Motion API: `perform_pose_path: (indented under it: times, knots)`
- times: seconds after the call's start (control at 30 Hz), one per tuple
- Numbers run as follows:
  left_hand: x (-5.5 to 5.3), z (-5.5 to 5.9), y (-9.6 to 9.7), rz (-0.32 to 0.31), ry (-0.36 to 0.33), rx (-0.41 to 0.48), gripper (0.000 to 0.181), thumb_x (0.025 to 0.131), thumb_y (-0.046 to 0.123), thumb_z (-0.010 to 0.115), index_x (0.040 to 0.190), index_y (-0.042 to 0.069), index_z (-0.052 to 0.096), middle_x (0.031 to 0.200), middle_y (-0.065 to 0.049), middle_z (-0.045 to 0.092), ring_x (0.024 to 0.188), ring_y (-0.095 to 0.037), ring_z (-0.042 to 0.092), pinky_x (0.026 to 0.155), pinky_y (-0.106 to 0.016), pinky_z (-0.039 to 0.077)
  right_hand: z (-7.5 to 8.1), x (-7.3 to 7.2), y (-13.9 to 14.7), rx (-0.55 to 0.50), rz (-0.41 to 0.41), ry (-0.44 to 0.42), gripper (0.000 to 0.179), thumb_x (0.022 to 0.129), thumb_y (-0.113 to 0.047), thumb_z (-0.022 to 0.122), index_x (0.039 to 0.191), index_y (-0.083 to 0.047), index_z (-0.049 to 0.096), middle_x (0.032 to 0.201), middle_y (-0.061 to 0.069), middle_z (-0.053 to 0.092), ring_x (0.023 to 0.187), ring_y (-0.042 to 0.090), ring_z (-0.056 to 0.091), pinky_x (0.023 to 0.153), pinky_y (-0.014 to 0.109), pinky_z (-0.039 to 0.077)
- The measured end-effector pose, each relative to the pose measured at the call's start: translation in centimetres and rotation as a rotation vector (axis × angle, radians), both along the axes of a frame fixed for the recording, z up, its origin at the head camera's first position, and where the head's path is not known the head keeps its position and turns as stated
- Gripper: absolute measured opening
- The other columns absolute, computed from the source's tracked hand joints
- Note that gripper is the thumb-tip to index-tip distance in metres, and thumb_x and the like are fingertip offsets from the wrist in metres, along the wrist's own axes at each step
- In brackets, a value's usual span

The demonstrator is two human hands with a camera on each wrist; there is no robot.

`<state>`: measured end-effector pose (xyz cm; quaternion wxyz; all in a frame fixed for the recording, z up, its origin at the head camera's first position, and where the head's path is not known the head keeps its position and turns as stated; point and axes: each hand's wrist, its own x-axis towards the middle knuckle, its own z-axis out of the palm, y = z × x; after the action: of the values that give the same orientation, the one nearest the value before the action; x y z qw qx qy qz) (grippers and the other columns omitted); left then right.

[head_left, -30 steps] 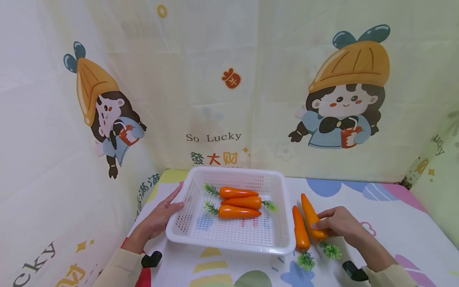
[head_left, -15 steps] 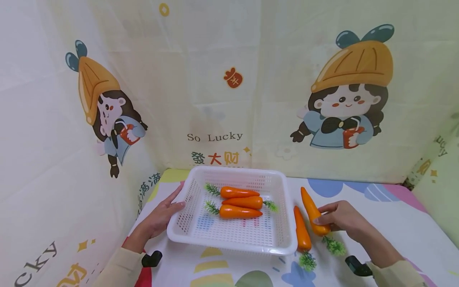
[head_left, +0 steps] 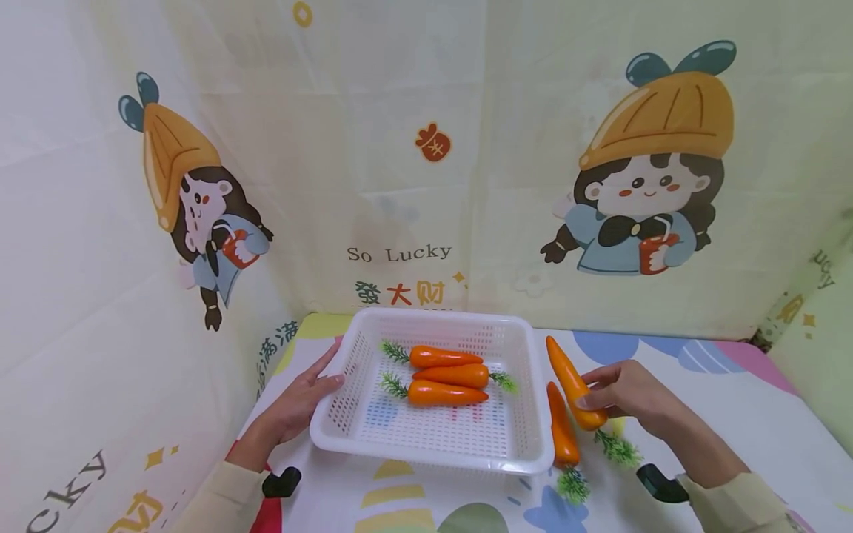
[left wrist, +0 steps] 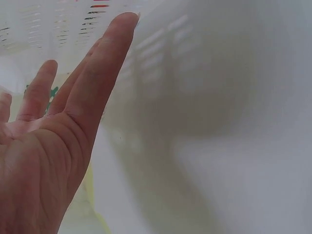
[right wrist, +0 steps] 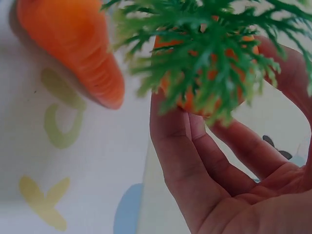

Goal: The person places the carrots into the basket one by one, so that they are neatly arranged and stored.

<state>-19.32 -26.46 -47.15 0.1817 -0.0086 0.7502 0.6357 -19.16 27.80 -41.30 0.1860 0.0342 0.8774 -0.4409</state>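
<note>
My right hand (head_left: 629,389) pinches an orange toy carrot (head_left: 568,374) near its leafy end, thumb on one side and fingers on the other. Its pointed tip slants up toward the basket. In the right wrist view, the green leaves (right wrist: 204,58) hide part of the grip. A second carrot (head_left: 563,433) lies on the table beside the basket's right wall. Three carrots (head_left: 448,392) lie inside the white perforated basket (head_left: 426,448). My left hand (head_left: 303,400) rests against the basket's left side, thumb at the rim; the left wrist view shows its fingers (left wrist: 100,73) extended.
A patterned cloth covers the table (head_left: 720,422), with a printed curtain (head_left: 493,185) rising behind it and more cloth along the left side. Dark wrist-camera mounts (head_left: 660,485) sit at both wrists.
The right hand has raised its carrot and swung the pointed tip toward the basket, over the other loose carrot. The left hand and the basket have stayed in place.
</note>
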Motion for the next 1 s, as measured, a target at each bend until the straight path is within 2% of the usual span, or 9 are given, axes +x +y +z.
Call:
perform_pose_path:
  times: [0.1,0.37,0.43,0.57,0.7,1.0]
  knots:
    - [-0.1,0.0,0.0,0.007,-0.006,0.006,0.074,0.102,0.042,0.064,0.156,0.065,0.019,0.165,-0.006,0.043,0.125,-0.032,0.068,0.096,-0.051,0.062,0.4,-0.1,-0.4,0.004,0.001,0.001,0.063,0.08,-0.02,0.087,0.134,0.006,0.065,0.112,0.014,0.074,0.084,0.018,0.072,0.083,0.04,0.066]
    - [-0.3,0.1,-0.2,-0.003,-0.006,-0.001,0.076,0.103,0.041,0.064,0.158,0.062,0.016,0.165,-0.007,0.043,0.123,-0.031,0.069,0.096,-0.048,0.062,1.4,-0.3,-1.4,-0.024,0.038,0.016,0.064,0.08,-0.019,0.087,0.135,0.007,0.064,0.115,0.014,0.075,0.088,0.02,0.074,0.086,0.041,0.066]
    - [-0.3,0.2,-0.2,0.007,-0.01,0.005,0.074,0.102,0.042,0.065,0.156,0.064,0.02,0.163,-0.005,0.046,0.122,-0.031,0.069,0.095,-0.048,0.062,1.5,-0.4,-1.6,-0.026,0.039,0.018,0.065,0.08,-0.018,0.087,0.135,0.007,0.064,0.115,0.013,0.075,0.087,0.019,0.074,0.085,0.041,0.066]
    - [-0.3,0.1,-0.2,-0.002,-0.009,0.002,0.074,0.102,0.042,0.064,0.156,0.065,0.019,0.163,-0.008,0.046,0.121,-0.032,0.07,0.094,-0.05,0.063,1.7,-0.5,-2.0,-0.041,0.056,0.021,0.064,0.08,-0.017,0.088,0.135,0.006,0.064,0.114,0.013,0.075,0.087,0.02,0.074,0.084,0.041,0.066]
    - [-0.4,0.1,-0.2,-0.018,0.002,0.003,0.075,0.104,0.04,0.062,0.157,0.063,0.015,0.167,-0.009,0.041,0.124,-0.032,0.068,0.096,-0.05,0.062,2.0,-0.4,-2.3,-0.042,0.079,0.033,0.062,0.079,-0.016,0.088,0.134,0.005,0.066,0.111,0.012,0.074,0.085,0.02,0.072,0.083,0.04,0.066]
    - [-0.3,-0.1,-0.1,-0.026,0.005,0.02,0.073,0.104,0.039,0.062,0.156,0.065,0.018,0.165,-0.008,0.044,0.122,-0.032,0.069,0.097,-0.049,0.062,2.9,-0.6,-3.3,-0.031,0.123,0.064,0.062,0.078,-0.017,0.09,0.132,0.003,0.068,0.108,0.011,0.073,0.086,0.021,0.069,0.084,0.04,0.066]
